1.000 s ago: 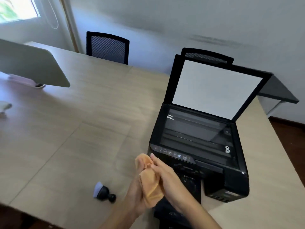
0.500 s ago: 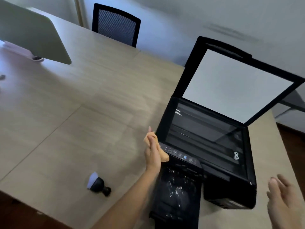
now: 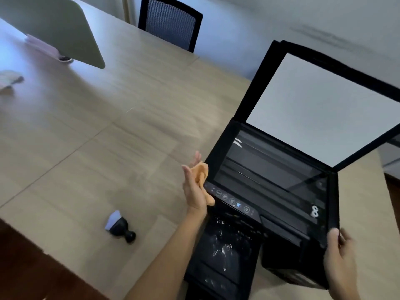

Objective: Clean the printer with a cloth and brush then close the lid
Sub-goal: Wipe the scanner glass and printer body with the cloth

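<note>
A black printer (image 3: 281, 215) stands on the wooden table (image 3: 91, 131) at the right, its lid (image 3: 320, 109) raised and the scanner glass (image 3: 270, 176) bare. My left hand (image 3: 194, 189) presses an orange cloth (image 3: 202, 176) against the printer's front left corner, beside the control panel. My right hand (image 3: 339, 263) grips the printer's front right corner. A small black brush with pale bristles (image 3: 120, 226) lies on the table, left of my left forearm. The output tray (image 3: 223, 263) sticks out toward me and shows white smudges.
A monitor (image 3: 54, 29) stands at the far left with a pale object (image 3: 9, 80) beside it. A black mesh chair (image 3: 171, 22) sits behind the table. The table's near edge (image 3: 54, 254) runs diagonally at bottom left. A wall lies behind the printer.
My hands have parted: the left took the cloth to the printer's left corner, and the right swung out and now grips the right front corner. The view moved closer.
</note>
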Demonstrator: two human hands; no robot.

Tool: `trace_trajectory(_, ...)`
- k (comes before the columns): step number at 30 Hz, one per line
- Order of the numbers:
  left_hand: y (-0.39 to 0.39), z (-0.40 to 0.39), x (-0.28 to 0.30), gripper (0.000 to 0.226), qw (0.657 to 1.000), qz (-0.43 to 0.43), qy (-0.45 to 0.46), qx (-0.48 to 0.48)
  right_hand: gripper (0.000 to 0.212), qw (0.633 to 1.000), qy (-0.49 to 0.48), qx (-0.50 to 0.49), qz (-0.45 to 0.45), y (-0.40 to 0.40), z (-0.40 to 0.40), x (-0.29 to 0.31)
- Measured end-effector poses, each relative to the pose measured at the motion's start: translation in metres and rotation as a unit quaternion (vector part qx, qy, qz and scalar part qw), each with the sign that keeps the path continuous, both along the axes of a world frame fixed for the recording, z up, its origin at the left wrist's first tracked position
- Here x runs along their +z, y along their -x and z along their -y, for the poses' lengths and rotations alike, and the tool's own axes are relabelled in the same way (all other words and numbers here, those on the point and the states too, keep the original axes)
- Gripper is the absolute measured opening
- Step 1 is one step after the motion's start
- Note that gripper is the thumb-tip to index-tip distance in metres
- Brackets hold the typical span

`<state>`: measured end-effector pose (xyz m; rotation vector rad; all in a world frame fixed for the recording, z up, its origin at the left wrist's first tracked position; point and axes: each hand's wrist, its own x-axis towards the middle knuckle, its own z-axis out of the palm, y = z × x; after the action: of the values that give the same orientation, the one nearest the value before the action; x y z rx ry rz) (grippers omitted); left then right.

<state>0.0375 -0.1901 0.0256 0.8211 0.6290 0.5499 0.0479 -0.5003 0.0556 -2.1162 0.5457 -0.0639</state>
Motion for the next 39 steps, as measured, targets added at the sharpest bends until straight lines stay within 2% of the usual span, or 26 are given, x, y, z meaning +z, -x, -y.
trace_trajectory(1, -0.003, -0.004, -0.002, 0.071, 0.999, -0.022, 0.012, 0.023, 0.077, 1.0, 0.016, -0.011, -0.005, 0.005, 0.0, -0.001)
trace_trajectory(2, -0.006, -0.005, -0.007, 0.065, 0.998, -0.034, 0.054, 0.024, 0.073, 1.0, 0.002, -0.014, 0.014, 0.012, -0.006, -0.001)
trace_trajectory(4, -0.013, 0.009, -0.039, 0.06, 0.982, -0.1, 0.144, 0.065, 0.079, 0.999, 0.022, 0.001, 0.03, 0.009, -0.003, -0.005)
trace_trajectory(6, -0.009, 0.047, -0.056, 0.078, 0.968, -0.162, 0.183, 0.058, 0.086, 0.999, 0.029, 0.0, 0.035, 0.007, -0.002, -0.003)
trace_trajectory(8, -0.005, 0.093, -0.033, 0.093, 0.955, -0.165, 0.24, 0.059, 0.083, 0.997, 0.047, -0.007, 0.054, 0.01, -0.001, -0.009)
trace_trajectory(10, 0.002, 0.136, 0.013, 0.093, 0.964, -0.155, 0.207, 0.054, 0.077, 0.997, 0.026, -0.013, 0.065, 0.011, 0.0, -0.008)
trace_trajectory(11, 0.01, 0.148, 0.034, 0.099, 0.974, -0.124, 0.18, 0.054, 0.076, 0.997, 0.024, -0.018, 0.069, 0.012, 0.0, -0.008)
trace_trajectory(12, 0.017, 0.153, 0.043, 0.113, 0.985, -0.078, 0.133, 0.071, 0.075, 0.997, 0.024, -0.021, 0.071, 0.013, -0.001, -0.009)
trace_trajectory(13, 0.021, 0.152, 0.043, 0.125, 0.992, -0.064, 0.084, 0.075, 0.073, 0.996, 0.022, -0.027, 0.077, 0.014, -0.001, -0.012)
trace_trajectory(14, 0.022, 0.143, 0.036, 0.127, 0.992, -0.081, 0.017, 0.092, 0.073, 0.996, 0.025, -0.033, 0.077, 0.015, -0.003, -0.011)
trace_trajectory(15, 0.019, 0.124, 0.031, 0.121, 0.985, -0.111, -0.028, 0.126, 0.074, 0.995, 0.024, -0.034, 0.086, 0.015, -0.003, -0.014)
trace_trajectory(17, -0.003, 0.075, 0.007, 0.098, 0.979, -0.085, -0.061, 0.175, 0.072, 0.995, 0.023, -0.03, 0.092, 0.013, -0.004, -0.012)
trace_trajectory(19, -0.019, 0.022, -0.016, 0.069, 0.978, -0.055, 0.035, 0.198, 0.065, 0.996, 0.019, -0.016, 0.081, 0.012, -0.003, -0.011)
trace_trajectory(21, -0.023, 0.0, -0.029, 0.056, 0.972, -0.099, 0.127, 0.168, 0.065, 0.997, 0.024, -0.007, 0.077, 0.012, -0.001, -0.011)
trace_trajectory(23, -0.016, 0.019, -0.027, 0.058, 0.962, -0.167, 0.163, 0.141, 0.07, 0.996, 0.026, -0.003, 0.086, 0.013, -0.002, -0.01)
trace_trajectory(25, -0.007, 0.068, -0.002, 0.06, 0.965, -0.217, 0.078, 0.128, 0.072, 0.996, 0.027, -0.001, 0.09, 0.013, -0.002, -0.01)
trace_trajectory(26, -0.004, 0.094, 0.008, 0.065, 0.971, -0.208, 0.029, 0.116, 0.071, 0.996, 0.028, -0.002, 0.088, 0.012, -0.001, -0.01)
trace_trajectory(28, 0.002, 0.118, 0.024, 0.079, 0.979, -0.161, 0.013, 0.125, 0.065, 0.996, 0.024, -0.003, 0.082, 0.013, 0.0, -0.01)
trace_trajectory(31, -0.006, 0.1, 0.008, 0.082, 0.975, -0.159, -0.025, 0.155, 0.069, 0.995, 0.018, 0.0, 0.095, 0.013, 0.0, -0.011)
trace_trajectory(33, -0.01, 0.083, -0.002, 0.084, 0.97, -0.159, 0.004, 0.185, 0.075, 0.995, 0.021, 0.005, 0.099, 0.015, -0.001, -0.009)
trace_trajectory(36, -0.006, 0.079, -0.001, 0.061, 0.965, -0.183, 0.033, 0.187, 0.075, 0.994, 0.013, 0.007, 0.108, 0.016, -0.002, -0.009)
trace_trajectory(39, 0.025, 0.083, -0.004, 0.046, 0.963, -0.211, 0.046, 0.159, 0.086, 0.991, 0.03, 0.006, 0.129, 0.022, -0.007, 0.0)
